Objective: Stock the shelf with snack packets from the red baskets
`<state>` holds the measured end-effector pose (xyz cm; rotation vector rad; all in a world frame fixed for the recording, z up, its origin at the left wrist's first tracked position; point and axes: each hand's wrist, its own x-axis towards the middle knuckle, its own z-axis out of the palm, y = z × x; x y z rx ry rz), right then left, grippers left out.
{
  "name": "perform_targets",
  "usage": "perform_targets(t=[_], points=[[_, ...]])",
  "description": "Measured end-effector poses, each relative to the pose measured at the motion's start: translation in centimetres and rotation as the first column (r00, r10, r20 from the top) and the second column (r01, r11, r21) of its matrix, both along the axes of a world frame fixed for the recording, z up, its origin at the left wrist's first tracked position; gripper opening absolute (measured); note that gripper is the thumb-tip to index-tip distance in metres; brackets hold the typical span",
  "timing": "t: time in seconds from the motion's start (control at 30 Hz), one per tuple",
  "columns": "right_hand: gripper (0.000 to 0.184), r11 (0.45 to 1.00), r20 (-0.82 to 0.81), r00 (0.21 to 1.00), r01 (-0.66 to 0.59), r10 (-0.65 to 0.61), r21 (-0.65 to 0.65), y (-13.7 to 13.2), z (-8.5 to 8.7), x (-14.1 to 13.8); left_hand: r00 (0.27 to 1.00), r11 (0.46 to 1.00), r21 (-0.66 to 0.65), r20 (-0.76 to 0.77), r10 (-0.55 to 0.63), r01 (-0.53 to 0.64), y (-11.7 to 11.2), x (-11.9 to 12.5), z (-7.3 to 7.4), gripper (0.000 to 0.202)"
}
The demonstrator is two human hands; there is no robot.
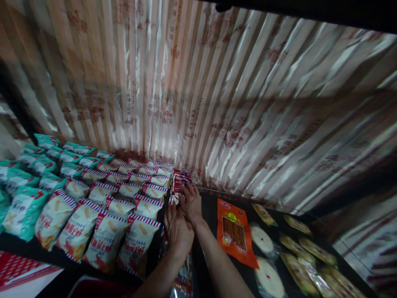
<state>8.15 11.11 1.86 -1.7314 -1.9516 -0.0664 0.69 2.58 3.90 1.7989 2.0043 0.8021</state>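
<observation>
My left hand (177, 227) lies palm down with its fingers stretched out over a row of dark red, shiny snack packets. My right hand (191, 203) is just beyond and to the right, its spread fingertips resting on a red packet (179, 182) near the back of the shelf. The two hands touch or overlap at the wrist. Below my left forearm more of a dark, shiny packet (185, 271) shows; my hands hide the middle of the row. To the right, apart from my hands, lies an orange packet (237, 244) with a window showing brown sticks.
Rows of white chip bags (107, 240) stand at the left, with teal bags (26, 213) beyond them. Round white packs (269, 277) and yellowish packs (299, 271) lie at the right. A crinkled, printed foil sheet (192, 82) hangs behind. A red-and-white item (23, 271) sits lower left.
</observation>
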Motion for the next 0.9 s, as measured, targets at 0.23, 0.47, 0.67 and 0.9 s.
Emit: perform_targets(t=[0.23, 0.47, 0.67, 0.9], points=[[0.05, 0.967, 0.129, 0.992, 0.027, 0.006, -0.255, 1.7, 1.7, -1.3, 0.991, 0.991, 0.043, -0.027, -0.127, 0.128, -0.4, -0.8, -1.0, 0.051], [0.048, 0.963, 0.126, 0.992, 0.046, -0.013, -0.267, 2.1, 1.2, -1.6, 0.992, 0.991, 0.051, -0.004, -0.125, 0.125, -0.2, -1.0, -1.2, 0.046], [0.031, 0.999, -0.028, 0.999, -0.044, 0.044, -0.01, 1.3, 1.1, -1.5, 0.986, 0.979, 0.122, 0.022, -0.165, 0.161, -1.1, -1.1, -0.4, 0.045], [0.031, 0.989, -0.347, 0.933, -0.053, 0.098, 0.135, -5.6, 3.3, -1.3, 0.951, 0.944, 0.218, 0.134, -0.28, 0.248, -6.8, -2.4, 0.6, 0.038]])
